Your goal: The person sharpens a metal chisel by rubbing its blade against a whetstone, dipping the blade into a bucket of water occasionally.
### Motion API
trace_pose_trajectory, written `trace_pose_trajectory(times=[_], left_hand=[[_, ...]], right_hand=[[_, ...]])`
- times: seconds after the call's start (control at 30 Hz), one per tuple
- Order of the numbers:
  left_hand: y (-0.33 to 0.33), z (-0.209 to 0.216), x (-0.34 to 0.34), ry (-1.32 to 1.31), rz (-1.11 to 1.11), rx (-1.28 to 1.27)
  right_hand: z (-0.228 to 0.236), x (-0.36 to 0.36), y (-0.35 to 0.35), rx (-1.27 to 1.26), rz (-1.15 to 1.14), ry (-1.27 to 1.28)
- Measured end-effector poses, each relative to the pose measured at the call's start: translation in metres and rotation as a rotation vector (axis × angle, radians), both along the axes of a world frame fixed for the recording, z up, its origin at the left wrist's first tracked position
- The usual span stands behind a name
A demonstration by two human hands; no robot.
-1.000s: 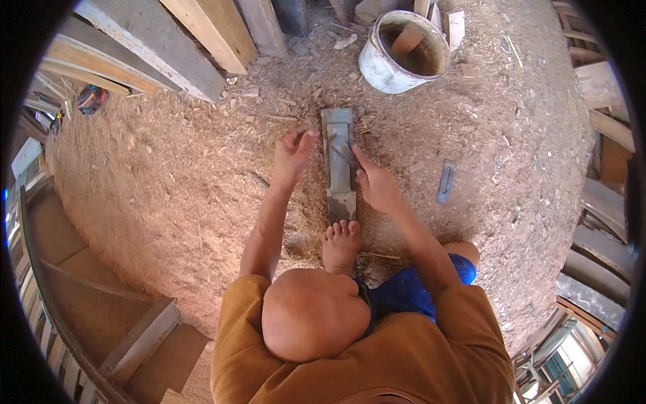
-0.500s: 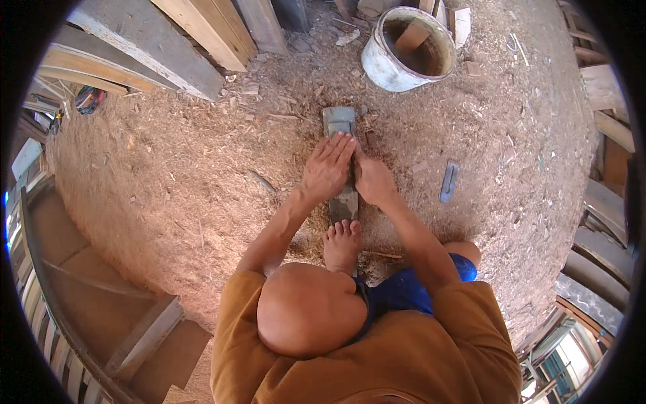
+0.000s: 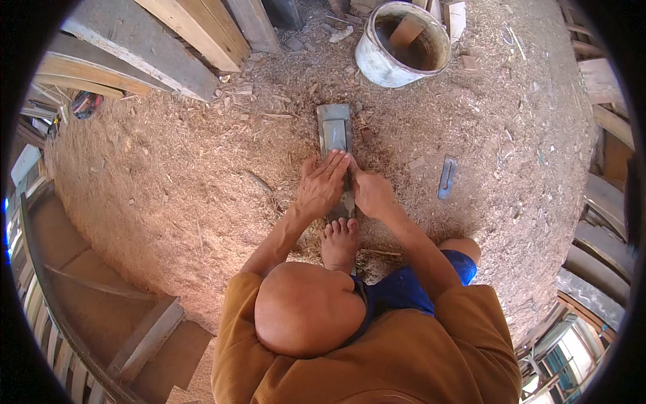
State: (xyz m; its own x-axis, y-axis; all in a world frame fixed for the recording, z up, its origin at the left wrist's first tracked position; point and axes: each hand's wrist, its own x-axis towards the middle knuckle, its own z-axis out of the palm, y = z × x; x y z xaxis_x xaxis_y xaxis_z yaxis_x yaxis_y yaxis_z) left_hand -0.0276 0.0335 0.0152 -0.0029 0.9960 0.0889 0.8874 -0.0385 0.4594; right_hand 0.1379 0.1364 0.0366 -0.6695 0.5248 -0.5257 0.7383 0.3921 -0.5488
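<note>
A narrow grey slab (image 3: pixel 334 135), apparently a sharpening stone, lies on a longer board (image 3: pixel 325 116) on the ground in front of me. My left hand (image 3: pixel 321 187) rests over its near part, fingers stretched flat and together, pressing down. Beside it, my right hand (image 3: pixel 372 193) is closed, its thumb side against the left fingertips. Whatever lies under and between my hands is hidden; I cannot make out what it is. My bare foot (image 3: pixel 340 242) stands at the board's near end, toes close to my hands.
A slotted blue-grey metal plate (image 3: pixel 447 177) lies to the right on ground strewn with wood shavings. Far right of the slab stands a white bucket (image 3: pixel 387 67) with a wood piece (image 3: pixel 406 32) inside. Planks (image 3: pixel 195 30) lean far left; a curved wooden frame (image 3: pixel 77 269) is near left.
Both hands have slid toward me along the slab, baring more of its far part. The view has shifted slightly; foot, bucket and metal plate stay put.
</note>
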Motion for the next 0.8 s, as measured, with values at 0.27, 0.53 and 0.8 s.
trace_pose_trajectory(times=[0.27,0.53,0.8], left_hand=[[-0.013,0.003,0.01,-0.009,0.05,-0.008],[-0.028,0.006,0.018,-0.013,0.081,-0.013],[-0.047,0.022,-0.001,-0.403,0.689,0.073]], right_hand=[[0.007,0.006,-0.006,-0.052,0.056,-0.049],[0.011,0.009,-0.016,-0.045,0.035,-0.003],[0.03,0.011,-0.032,-0.066,0.001,0.092]])
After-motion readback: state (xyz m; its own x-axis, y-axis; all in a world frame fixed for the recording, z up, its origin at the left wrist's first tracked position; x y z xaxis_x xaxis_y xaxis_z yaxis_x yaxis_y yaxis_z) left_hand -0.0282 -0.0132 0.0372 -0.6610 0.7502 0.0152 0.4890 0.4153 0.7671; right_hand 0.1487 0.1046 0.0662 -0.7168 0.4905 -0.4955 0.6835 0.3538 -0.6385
